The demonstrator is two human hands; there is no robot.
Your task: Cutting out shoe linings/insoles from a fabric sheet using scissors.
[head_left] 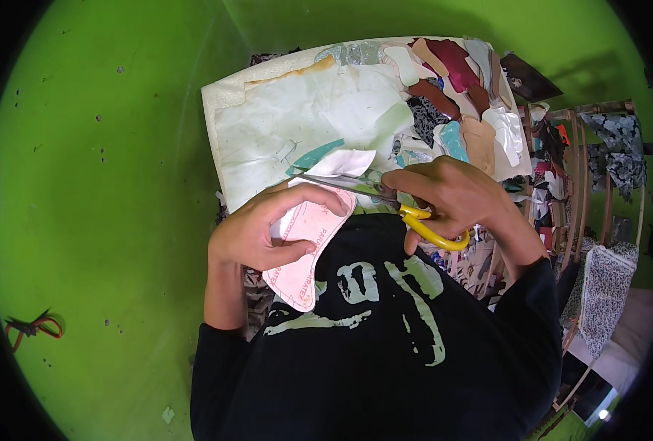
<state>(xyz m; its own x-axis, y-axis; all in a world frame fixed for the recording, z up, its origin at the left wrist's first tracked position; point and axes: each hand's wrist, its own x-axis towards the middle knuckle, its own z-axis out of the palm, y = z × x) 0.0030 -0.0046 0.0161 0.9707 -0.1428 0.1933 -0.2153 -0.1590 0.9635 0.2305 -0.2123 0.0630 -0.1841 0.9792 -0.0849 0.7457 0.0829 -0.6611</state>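
A pale, roughly rectangular tabletop (223, 94) is standing above a bright green floor (98, 220) that is showing small dark spots. A wrinkled greenish-white sheet (297, 110) is covering much of it, while flat cut pieces are crowding its right part: a dark red piece (455, 66), a glossy brown elongated piece (436, 99) and a tan piece (478, 147) among them. On the right, a wooden slatted rack (582, 162) is carrying many scraps, and a speckled grey-white cloth (607, 294) is hanging beside it.

The person, wearing a black T-shirt with a pale print (341, 367), is holding a pale pink insole-shaped piece with red lettering (313, 224) in front of the chest, near the tabletop's front edge. Its long axis is running from a rounded lower end, near the shirt, upward and somewhat to the right. The left hand (264, 224) is pinching it, the grip lying across its face with the thumb lower down.

The right hand (447, 195) is gripping metal scissors with yellow handles (444, 237); their blades are pointing leftward and slightly up, across the pink piece's upper end. Just beyond, a white flap (345, 162) and a teal scrap (317, 156) are lying close together.
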